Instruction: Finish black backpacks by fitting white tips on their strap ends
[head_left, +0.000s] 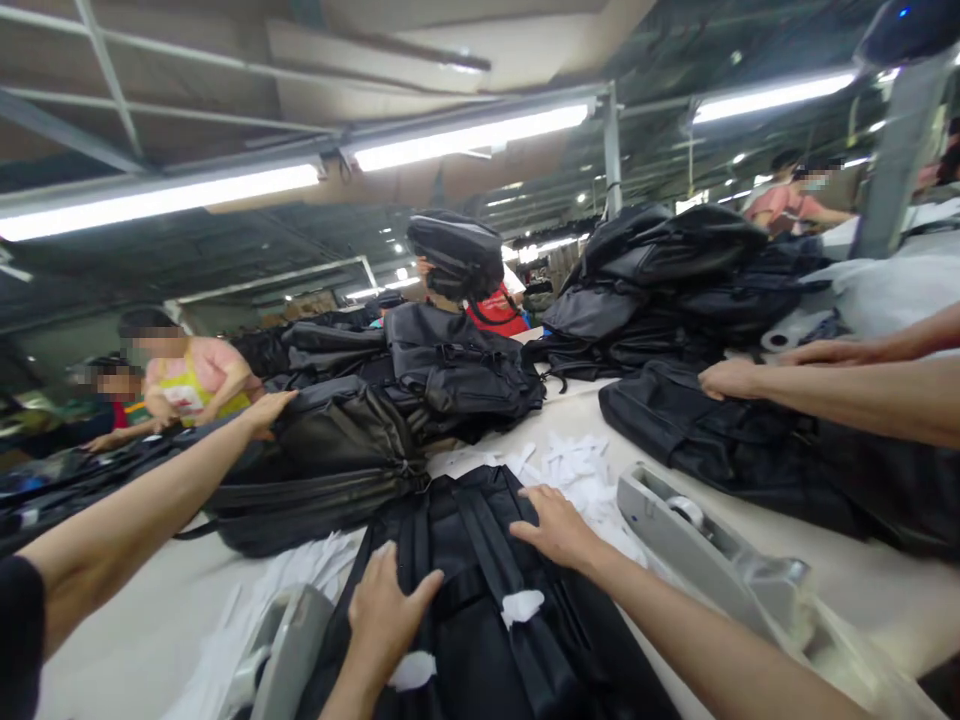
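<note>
A black backpack (450,540) lies on the table in front of me, its two straps running lengthwise. White pieces wrap the straps: a white wrap (523,606) on the right strap, another white wrap (413,670) on the left one. My left hand (386,610) is over the bag's left side, thumb spread from the fingers, holding nothing. Near the bag's top right edge, my right hand (556,525) has its fingers apart and also holds nothing. Whether either palm presses on the fabric I cannot tell.
Grey tape dispensers (697,535) flank the bag, with white strips (574,470) beyond it. Black bags (322,450) are piled behind. Co-workers' arms reach in from the left (157,490) and right; a hand (731,378) touches another black bag (675,410).
</note>
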